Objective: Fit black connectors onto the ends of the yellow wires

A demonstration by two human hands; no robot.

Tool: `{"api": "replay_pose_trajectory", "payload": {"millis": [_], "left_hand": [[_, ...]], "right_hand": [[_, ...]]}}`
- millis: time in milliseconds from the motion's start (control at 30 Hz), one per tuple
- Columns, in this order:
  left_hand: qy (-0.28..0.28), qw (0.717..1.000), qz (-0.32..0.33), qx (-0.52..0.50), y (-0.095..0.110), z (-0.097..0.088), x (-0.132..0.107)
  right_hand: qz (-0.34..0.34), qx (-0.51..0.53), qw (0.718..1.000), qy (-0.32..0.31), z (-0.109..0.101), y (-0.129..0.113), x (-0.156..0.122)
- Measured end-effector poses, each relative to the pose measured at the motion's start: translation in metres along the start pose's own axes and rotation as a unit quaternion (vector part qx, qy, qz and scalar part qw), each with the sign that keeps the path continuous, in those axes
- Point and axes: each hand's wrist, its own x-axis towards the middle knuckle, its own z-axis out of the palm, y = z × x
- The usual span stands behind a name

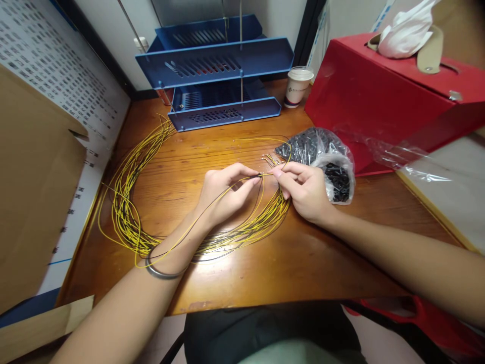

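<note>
My left hand (229, 192) pinches a small black connector (256, 176) between thumb and fingertips. A yellow and a black wire trail from it back over my left wrist. Facing it, my right hand (301, 189) is closed on the end of a yellow wire (267, 174), its tip touching or very near the connector. Whether the tip is inside, I cannot tell. A large loose coil of yellow and black wires (127, 212) curves across the wooden table under both hands. Several wire ends with small metal tips (271, 161) lie just beyond my right fingers.
A clear plastic bag of small black parts (316, 146) lies open beyond my right hand. Behind stand a blue two-tier file tray (223, 112), a paper cup (297, 88) and a red tissue box (359, 96). Cardboard (36, 187) leans at the left edge of the table (265, 275).
</note>
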Motion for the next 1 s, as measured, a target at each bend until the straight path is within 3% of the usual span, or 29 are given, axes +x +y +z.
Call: {"api": "replay_pose_trajectory", "payload": {"millis": [500, 700, 1000], "left_hand": [[0.000, 0.998, -0.041, -0.040, 0.0019, -0.0006, 0.0011], [-0.013, 0.999, -0.021, -0.038, 0.0013, -0.0009, 0.0007], [0.003, 0.998, -0.044, -0.041, -0.0013, -0.0008, 0.0009]], "right_hand": [[-0.025, 0.000, 1.000, 0.006, 0.0012, 0.0006, -0.0026], [-0.030, -0.016, 0.999, -0.024, 0.0021, -0.0005, -0.0031], [-0.013, 0.007, 0.999, 0.038, 0.0026, -0.0028, -0.0009]]}}
